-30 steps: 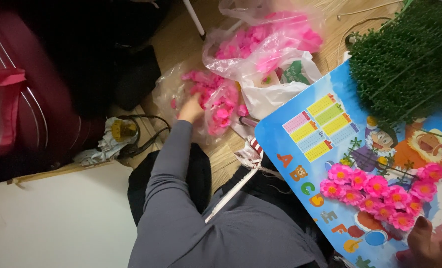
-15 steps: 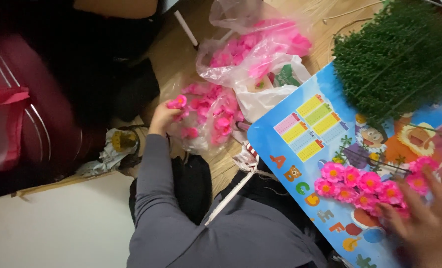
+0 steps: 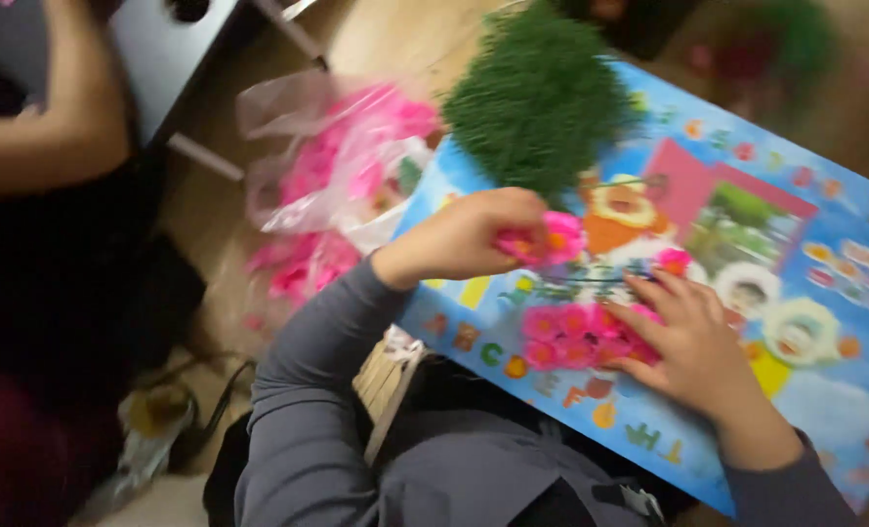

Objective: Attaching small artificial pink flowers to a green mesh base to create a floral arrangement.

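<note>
- The left hand [image 3: 469, 239] is pinched shut on a pink flower [image 3: 552, 239] with an orange centre, holding it just above the colourful board [image 3: 825, 293] that rests on the person's lap.
- The right hand [image 3: 693, 342] lies flat with fingers spread, pressing on a cluster of pink flowers [image 3: 571, 337] laid in rows on the board's near part.
- Risk, as I judge it: the board is tilted and propped only on the lap, so a shift of the knees or a lifted right hand could let the loose blooms slide off toward the floor.
- Another risk: the pinch is tight around soft petals (they look like thin foam or fabric, though the blur makes it hard to say), so squeezing could crumple them.
- The held flower looks small, rounded, bright pink and layered; its edges are smeared by motion.
- A bundle of green stems [image 3: 542, 98] sits on the board's far corner, near the left hand; a stray sleeve could knock it.
- Clear plastic bags of pink flowers [image 3: 337, 166] lie on the floor to the left, beside another person's arm [image 3: 54, 137].
</note>
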